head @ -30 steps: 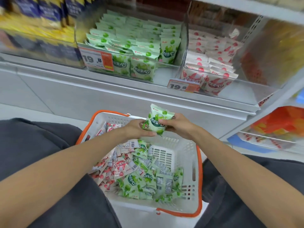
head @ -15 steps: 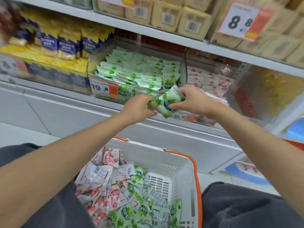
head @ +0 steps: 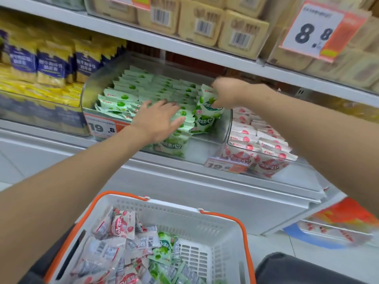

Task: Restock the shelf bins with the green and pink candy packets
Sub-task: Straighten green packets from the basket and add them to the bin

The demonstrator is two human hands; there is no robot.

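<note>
- Slotting a green packet (head: pixel 207 106) into the green bin (head: pixel 202 149): we see the right hand (head: pixel 228 93) pinching it at the bin's right end, upright, touching the packets there.
- Left hand (head: pixel 158 121) lies flat, fingers spread, pressing the green rows.
- We judge next: seat it in the row, let go, reach down to the basket (head: pixel 184 210).
- Pink packets (head: pixel 123 224) and more green ones lie in it; the pink bin (head: pixel 295 168) sits just right of the green bin.
</note>
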